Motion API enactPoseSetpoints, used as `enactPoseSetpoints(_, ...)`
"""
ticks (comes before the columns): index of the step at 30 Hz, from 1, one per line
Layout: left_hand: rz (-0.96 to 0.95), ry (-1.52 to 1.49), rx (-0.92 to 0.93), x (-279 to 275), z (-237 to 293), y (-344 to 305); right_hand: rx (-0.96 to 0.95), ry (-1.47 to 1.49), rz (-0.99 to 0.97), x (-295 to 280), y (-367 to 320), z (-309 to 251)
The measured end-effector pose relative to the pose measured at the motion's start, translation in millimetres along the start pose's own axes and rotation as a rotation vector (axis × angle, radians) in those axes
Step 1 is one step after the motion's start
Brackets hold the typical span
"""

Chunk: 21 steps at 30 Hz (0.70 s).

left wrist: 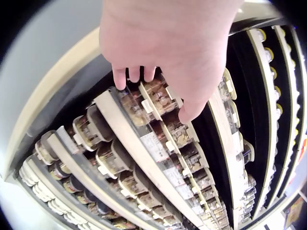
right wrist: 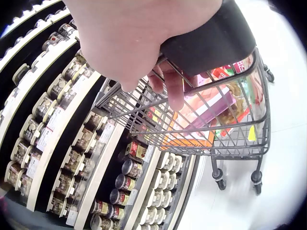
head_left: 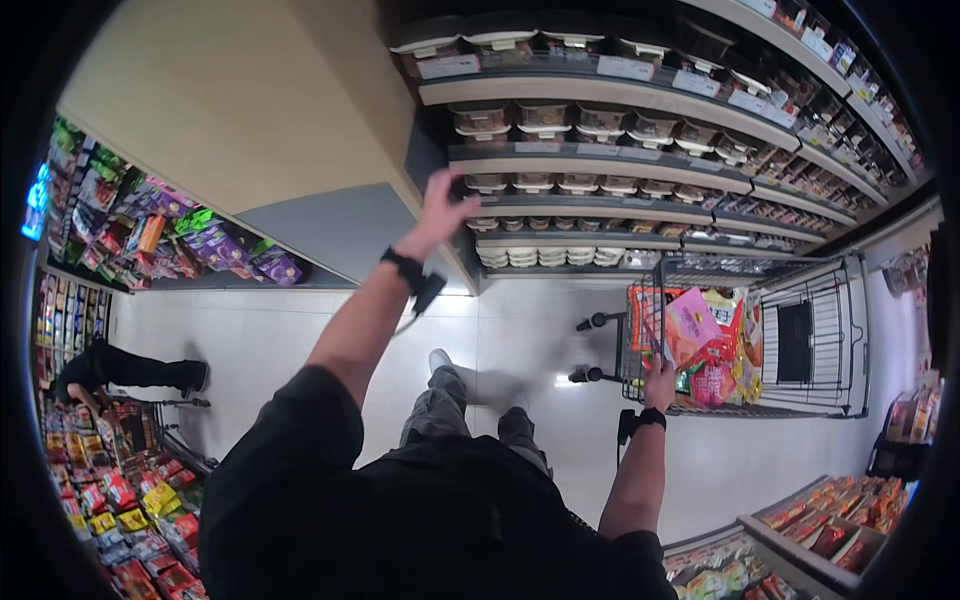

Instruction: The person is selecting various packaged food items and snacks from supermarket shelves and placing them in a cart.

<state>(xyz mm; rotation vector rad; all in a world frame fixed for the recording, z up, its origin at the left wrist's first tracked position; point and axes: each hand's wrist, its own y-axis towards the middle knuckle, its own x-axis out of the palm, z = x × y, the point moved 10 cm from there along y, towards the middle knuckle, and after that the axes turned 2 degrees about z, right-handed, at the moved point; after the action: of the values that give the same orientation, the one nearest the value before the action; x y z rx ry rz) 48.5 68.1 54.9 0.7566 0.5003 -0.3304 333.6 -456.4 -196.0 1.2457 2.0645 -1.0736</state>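
Note:
My left hand (head_left: 437,212) reaches out to the near end of a tall shelf rack. In the left wrist view that hand (left wrist: 163,48) spreads over a clear lidded food container (left wrist: 159,96), its fingers straight on one side and its thumb near the other. My right hand (head_left: 658,382) grips the front rim of a wire shopping cart (head_left: 845,330). In the right wrist view its fingers (right wrist: 176,93) curl over the cart's dark wires (right wrist: 216,154). Inside the cart lie a pink package (head_left: 692,318) and several bright snack bags.
Rows of similar lidded containers (head_left: 545,118) fill the shelves ahead. A beige panel (head_left: 250,100) closes the rack's left end. Another person (head_left: 140,368) bends over a cart at far left, beside stacked bags (head_left: 125,520). Snack displays (head_left: 840,515) stand at the lower right.

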Motion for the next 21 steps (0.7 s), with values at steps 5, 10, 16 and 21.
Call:
enactPoseSetpoints(5,0.179,0.008,-0.159,4,-4,53,0.008,-0.095,0.098,-13,-11,-6)
enactPoseSetpoints(10,0.064,0.049,-0.334,12,-37,85,0.015,-0.138,0.120,-18,-14,-8)
enactPoseSetpoints(16,0.022,0.020,-0.196,21,-45,103,0.036,-0.186,0.149,-14,-7,2)
enactPoseSetpoints(21,0.067,0.047,-0.240,16,-56,104,0.026,-0.238,0.136,-20,-12,-11)
